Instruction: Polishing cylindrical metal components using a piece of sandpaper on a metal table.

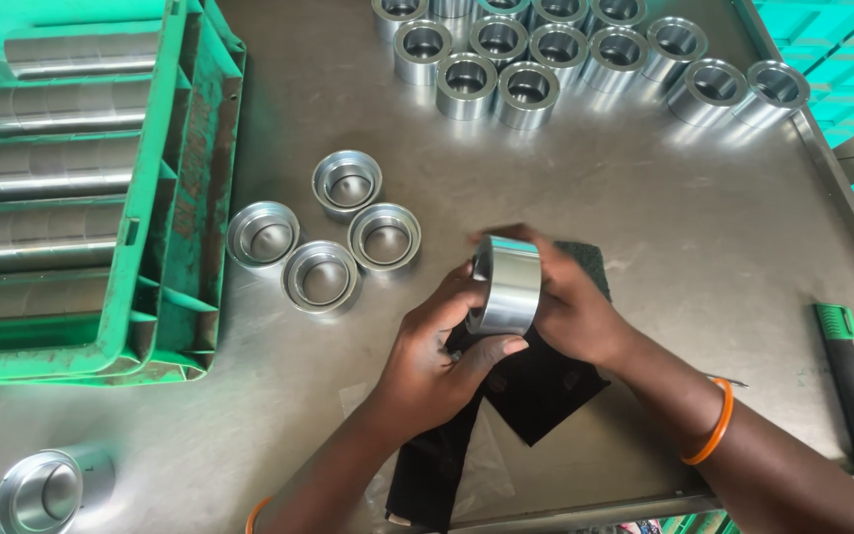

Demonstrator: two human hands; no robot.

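Both hands, left (437,346) and right (570,302), clamp a steel ring (506,285) above bare tabletop (704,227).

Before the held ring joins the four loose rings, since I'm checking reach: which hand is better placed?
Probably the left hand: it grips the ring on the side facing the four rings, while the right hand sits farther away.

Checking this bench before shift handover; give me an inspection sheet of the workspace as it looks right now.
Surface: steel table, bare metal, scuffed.
Job's things: one metal ring held on its side by both hands; black abrasive sheet beneath.
Clutter: four rings loose at centre, a cluster of rings at the far edge, one ring near left, black-and-green tool at right.
Grippers: left hand and right hand both grip the ring.
Cables: nothing seen.
Surroundings: green crate of stacked rings at left.
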